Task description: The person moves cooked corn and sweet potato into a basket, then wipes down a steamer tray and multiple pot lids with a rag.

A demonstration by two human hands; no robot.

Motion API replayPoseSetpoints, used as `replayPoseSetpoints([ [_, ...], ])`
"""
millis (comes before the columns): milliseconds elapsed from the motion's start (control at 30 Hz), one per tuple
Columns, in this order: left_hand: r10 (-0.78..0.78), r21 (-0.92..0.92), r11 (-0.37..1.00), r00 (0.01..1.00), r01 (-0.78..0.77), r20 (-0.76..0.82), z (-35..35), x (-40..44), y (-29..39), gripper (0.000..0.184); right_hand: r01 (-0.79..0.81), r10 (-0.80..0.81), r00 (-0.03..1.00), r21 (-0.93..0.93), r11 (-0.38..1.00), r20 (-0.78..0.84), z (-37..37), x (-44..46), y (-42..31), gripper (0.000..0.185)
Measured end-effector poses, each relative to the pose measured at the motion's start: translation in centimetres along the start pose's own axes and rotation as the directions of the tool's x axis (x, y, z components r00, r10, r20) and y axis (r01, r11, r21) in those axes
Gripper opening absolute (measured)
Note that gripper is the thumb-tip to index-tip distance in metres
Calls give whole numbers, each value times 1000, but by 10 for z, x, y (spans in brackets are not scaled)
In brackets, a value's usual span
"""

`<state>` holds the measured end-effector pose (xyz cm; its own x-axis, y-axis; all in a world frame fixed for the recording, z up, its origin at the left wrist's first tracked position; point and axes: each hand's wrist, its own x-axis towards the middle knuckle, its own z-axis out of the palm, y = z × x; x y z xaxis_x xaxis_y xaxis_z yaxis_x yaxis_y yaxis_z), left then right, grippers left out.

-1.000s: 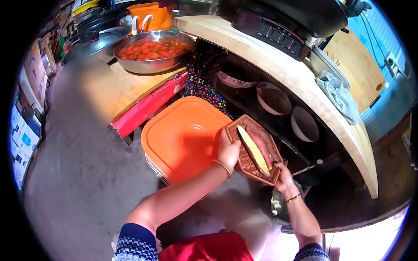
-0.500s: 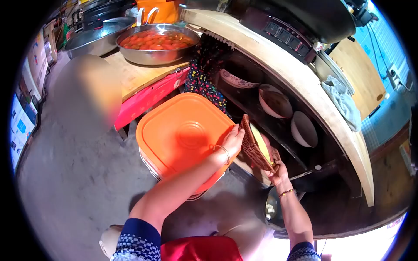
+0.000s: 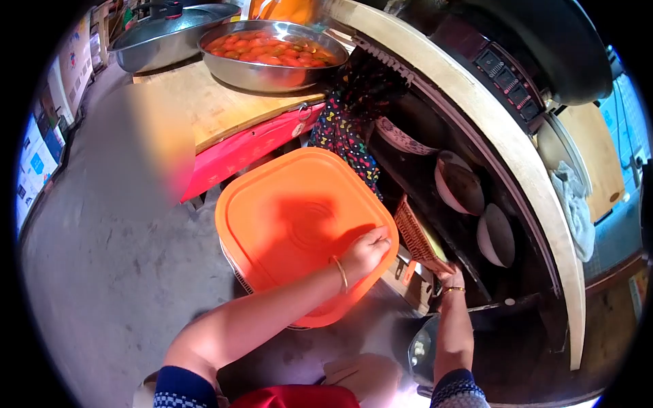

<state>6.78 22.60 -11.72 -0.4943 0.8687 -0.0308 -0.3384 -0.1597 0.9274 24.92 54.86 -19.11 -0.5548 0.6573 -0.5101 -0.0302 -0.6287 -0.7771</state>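
Wicker basket [image 3: 417,233] tilts right of the frame's centre, its lower end pinched by the right hand [image 3: 450,277]; the left hand [image 3: 368,252] curls on the orange lid [image 3: 262,204], its hold unclear. One-handed steering seems the step; the next move calls for care beside the bowls [image 3: 496,235].

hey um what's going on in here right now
The person's right hand grips the near end of a tilted wicker basket, close to some bowls. The left hand is over the edge of an orange lid; whether it presses down isn't clear. A metal pan of red pieces stands on a wooden table.
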Motion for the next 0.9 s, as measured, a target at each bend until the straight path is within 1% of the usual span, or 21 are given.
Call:
replayPoseSetpoints([
  [67, -24, -38, 999, 996, 21, -86, -2, -12, 9, 46, 25, -25, 999, -3, 1000, -26, -25, -1, -7, 35],
  [167, -59, 2, 998, 992, 59, -112, -2, -22, 24, 47, 54, -54, 998, -10, 999, -41, -40, 5, -15, 35],
  [233, -32, 18, 999, 995, 34, -98, -2, -13, 18, 48, 66, -67, 997, -19, 998, -23, -32, 18, -14, 36],
  [300, -5, 42, 999, 997, 9, -83, 1, -7, 13, 48, 76, -75, 997, -25, 997, 11, -8, 43, -10, 36],
  [367, 10, -20, 1000, 998, -12, -68, 4, -3, 12, 48, 82, -81, 995, -18, 996, 56, 33, 74, -3, 37],
  [467, 19, 57, 998, 997, -15, -75, 7, -6, 15, 47, 93, -92, 991, -11, 996, 93, 97, 117, 6, 37],
  [500, -12, 82, 996, 994, 21, -104, 7, -8, 17, 47, 96, -94, 991, -15, 995, 99, 116, 127, 8, 38],
  [600, 11, 63, 998, 988, -1, -155, 2, -20, 15, 47, 114, -112, 990, -21, 993, 87, 167, 149, 13, 39],
  [633, 6, 96, 995, 992, 6, -125, -3, -25, 15, 47, 120, -117, 990, -26, 992, 81, 178, 154, 16, 39],
  [667, 7, 102, 995, 992, 7, -130, -8, -29, 15, 47, 123, -120, 990, -32, 992, 77, 187, 159, 18, 39],
  [733, 48, 87, 995, 994, -39, -99, -14, -36, 15, 48, 127, -123, 990, -56, 990, 65, 200, 167, 21, 40],
  [833, 52, 78, 996, 996, -46, -77, -21, -41, 18, 49, 137, -133, 990, -90, 986, 55, 212, 171, 22, 40],
  [900, 59, 56, 997, 994, -54, -96, -23, -40, 15, 50, 143, -138, 989, -124, 982, 50, 215, 170, 21, 41],
])
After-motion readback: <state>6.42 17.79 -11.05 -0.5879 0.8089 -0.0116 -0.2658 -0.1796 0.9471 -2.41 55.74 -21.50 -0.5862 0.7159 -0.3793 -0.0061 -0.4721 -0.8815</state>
